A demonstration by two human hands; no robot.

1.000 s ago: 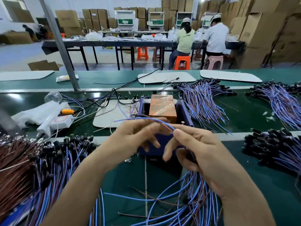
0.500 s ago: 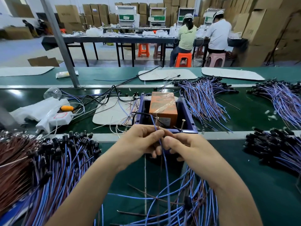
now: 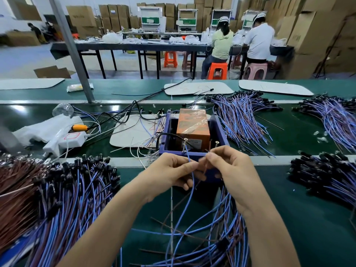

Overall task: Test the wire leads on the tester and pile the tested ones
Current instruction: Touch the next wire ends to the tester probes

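The tester (image 3: pixel 219 130) is a blue open box with an orange block (image 3: pixel 192 124) inside and two metal posts at its near edge. My left hand (image 3: pixel 171 170) pinches a blue wire lead (image 3: pixel 185 205) whose tip reaches up to the left post (image 3: pixel 185 144). Close beside it, my right hand (image 3: pixel 229 166) pinches the brown lead (image 3: pixel 204 170) just below the right post (image 3: pixel 216 145). Both leads hang down toward a loose bundle of wires (image 3: pixel 217 245) in front of me.
Piles of blue and brown leads with black ends lie at the left (image 3: pixel 57 199), far right (image 3: pixel 327 178) and behind the tester (image 3: pixel 242 116). A white power strip (image 3: pixel 65 139) and white mats (image 3: pixel 134 132) sit at the left. Two people work at a far table.
Both hands moved forward from above the bundle to the tester's near edge, and the blue lead went from stretched sideways to upright against the left post.
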